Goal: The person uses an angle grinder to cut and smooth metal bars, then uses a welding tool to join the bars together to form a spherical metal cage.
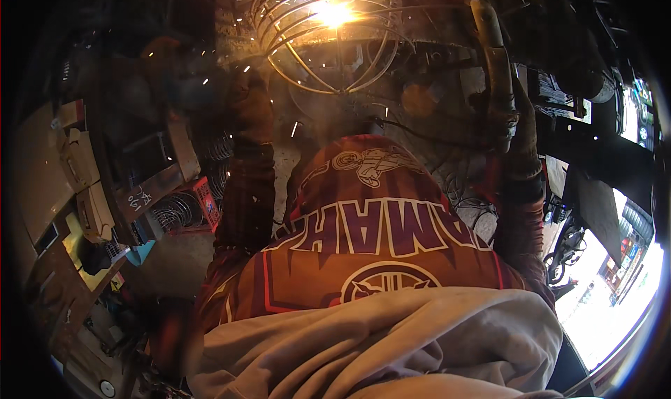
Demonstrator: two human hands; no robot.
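Observation:
A round cage of bent metal rods (307,74) sits at the top middle, its ribs meeting at a point toward me. A glaring welding arc (334,12) burns on its far side and throws sparks. My right hand (524,130), in what looks like a glove, is closed round a long welding electrode holder (498,77). From the holder's far end a thin rod runs left to the arc. My left arm reaches up to the cage's left side; my left hand (246,84) is dim there, its fingers lost in shadow.
On the left are a bench with cardboard boxes (80,165) and a red crate (204,200) by coiled metal rings (178,210). A dark cable (419,137) trails below the cage. A motorcycle (566,249) stands at the right near a bright opening.

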